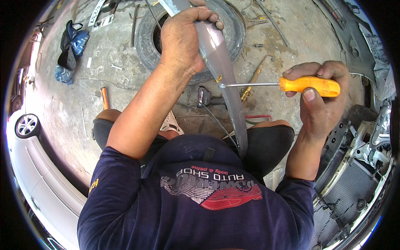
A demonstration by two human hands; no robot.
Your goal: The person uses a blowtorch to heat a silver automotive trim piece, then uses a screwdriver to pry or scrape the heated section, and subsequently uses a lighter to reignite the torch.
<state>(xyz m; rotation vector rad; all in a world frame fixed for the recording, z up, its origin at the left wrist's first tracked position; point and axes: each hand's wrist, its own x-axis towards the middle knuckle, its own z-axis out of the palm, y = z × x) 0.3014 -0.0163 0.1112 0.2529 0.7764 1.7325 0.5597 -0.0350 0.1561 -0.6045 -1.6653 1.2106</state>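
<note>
A long, grey, curved panel, seemingly a car body trim piece [233,104], slants from the top of the view down to my lap. My left hand [181,41] is closed over its upper part, with the fingers hooked round the edge. In my right hand [323,104] is a screwdriver [308,86] with a yellow-orange handle, its shaft pointing left. The screwdriver's tip meets the panel's edge near a small yellowish spot [218,78]; whether it presses in there I cannot tell. Under the panel's upper half lies a tire [231,37].
A cordless power tool [204,96], a brass torch [255,77], an orange-handled tool [104,98] and a small wrench [117,67] lie on the concrete floor. A blue bag [68,52] is farther left. Cars flank me: a silver one [46,166] left, an exposed radiator [346,196] right.
</note>
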